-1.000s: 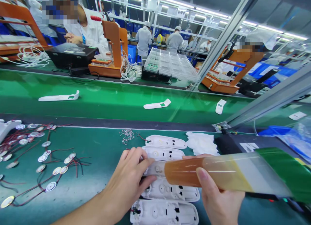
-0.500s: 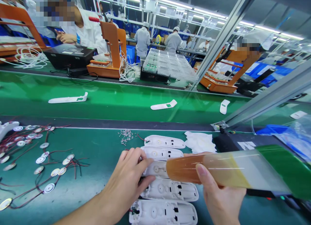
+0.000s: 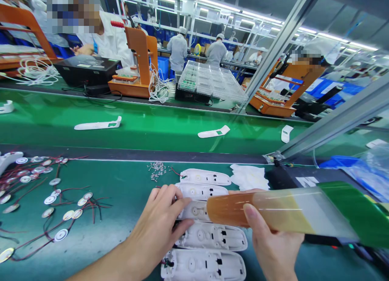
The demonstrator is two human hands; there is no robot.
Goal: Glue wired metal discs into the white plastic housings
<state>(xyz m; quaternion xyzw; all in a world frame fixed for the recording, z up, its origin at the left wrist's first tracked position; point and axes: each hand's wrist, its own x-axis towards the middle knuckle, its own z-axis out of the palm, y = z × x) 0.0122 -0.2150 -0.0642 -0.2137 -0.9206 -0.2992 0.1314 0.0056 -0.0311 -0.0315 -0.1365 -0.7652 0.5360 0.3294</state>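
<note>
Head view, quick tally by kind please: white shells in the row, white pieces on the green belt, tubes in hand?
White shells in the row: 5
White pieces on the green belt, one cut off at the left edge: 5
Tube in the right hand: 1
Total: 11

No lettering can be read. A white rectangular label point(image 3: 308, 182) on the matte black box point(image 3: 282, 175) at right is blurred; a small pale sticker point(image 3: 83, 65) on the black boxy case point(image 3: 99, 71) at upper left is too tiny.
</note>
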